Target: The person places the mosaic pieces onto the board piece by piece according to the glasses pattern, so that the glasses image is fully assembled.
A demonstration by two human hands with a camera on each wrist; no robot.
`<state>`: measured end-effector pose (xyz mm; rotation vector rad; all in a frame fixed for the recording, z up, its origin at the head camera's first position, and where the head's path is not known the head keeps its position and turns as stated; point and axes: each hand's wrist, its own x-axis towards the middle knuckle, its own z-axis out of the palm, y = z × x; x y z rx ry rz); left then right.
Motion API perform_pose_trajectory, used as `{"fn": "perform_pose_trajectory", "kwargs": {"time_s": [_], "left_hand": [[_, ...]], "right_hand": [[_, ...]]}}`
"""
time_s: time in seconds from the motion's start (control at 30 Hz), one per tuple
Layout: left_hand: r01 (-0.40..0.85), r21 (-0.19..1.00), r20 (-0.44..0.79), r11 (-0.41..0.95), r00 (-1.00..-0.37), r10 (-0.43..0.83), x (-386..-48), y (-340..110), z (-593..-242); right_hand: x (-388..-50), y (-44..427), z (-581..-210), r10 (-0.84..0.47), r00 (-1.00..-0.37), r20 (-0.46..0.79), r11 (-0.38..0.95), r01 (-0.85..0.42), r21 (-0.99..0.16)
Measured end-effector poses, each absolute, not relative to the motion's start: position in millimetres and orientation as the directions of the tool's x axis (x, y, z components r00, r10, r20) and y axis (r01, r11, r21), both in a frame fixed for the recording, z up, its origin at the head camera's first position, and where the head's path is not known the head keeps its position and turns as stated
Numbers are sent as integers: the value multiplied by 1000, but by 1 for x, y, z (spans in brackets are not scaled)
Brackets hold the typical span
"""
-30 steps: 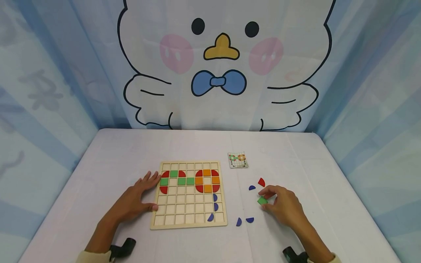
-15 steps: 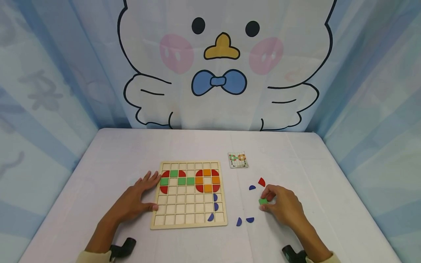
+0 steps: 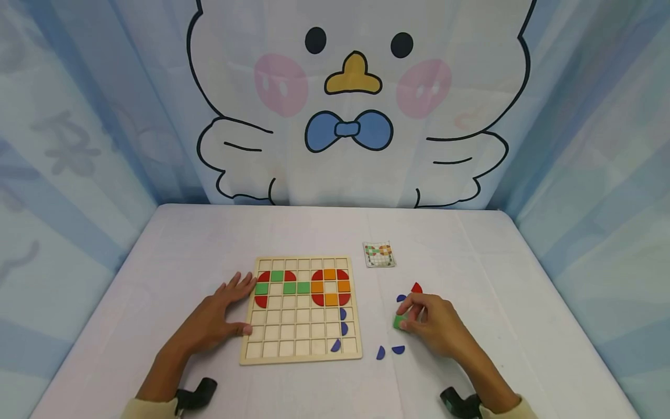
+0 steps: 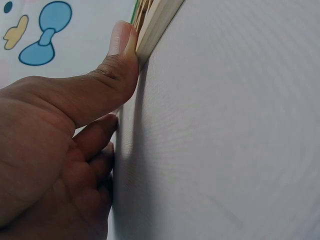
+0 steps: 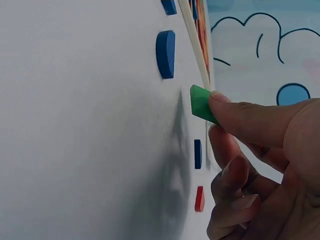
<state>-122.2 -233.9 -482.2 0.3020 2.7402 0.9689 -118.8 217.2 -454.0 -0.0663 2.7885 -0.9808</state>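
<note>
My right hand [image 3: 431, 323] pinches a green square block [image 5: 202, 103] between thumb and fingertips, lifted above the table to the right of the board. A wooden grid board [image 3: 277, 361] lies on the table, with red quarter-round, green square and orange square blocks set in its upper rows. Three blue half-round blocks [image 3: 344, 329] sit along its right side. The left hand [image 3: 211, 320] rests at the board's left edge with fingers spread; its thumb [image 4: 112, 75] touches the edge. Behind my right hand lie a red quarter-round block [image 3: 416, 287] and a blue half-round block [image 3: 401, 298].
A small pattern card [image 3: 379, 255] lies beyond the board's upper right corner. Two more blue half-round blocks [image 3: 398, 350] lie nearer me, right of the board. A curtain with a cartoon bird [image 3: 350, 169] stands behind the white table [image 3: 209, 233].
My right hand has lifted the green square block and carried it left, toward the board. The left hand and the board have stayed put.
</note>
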Motion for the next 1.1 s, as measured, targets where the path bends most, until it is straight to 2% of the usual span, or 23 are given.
{"fn": "perform_pose_trajectory", "kwargs": {"time_s": [0.23,0.6,1.1], "left_hand": [[125,638,-129,760,-955,266,-123,-234,-483],[131,631,-123,765,-956,265,-124,-234,-486],[127,629,-124,767,-958,260,-123,-233,-485]], "right_hand": [[-125,193,-450,-162,-973,-166,712,2,-702],[-129,157,-445,-321,-940,-119,648,-126,-751],[-138,102,-439,-353,-935,-35,594,-195,-780]]}}
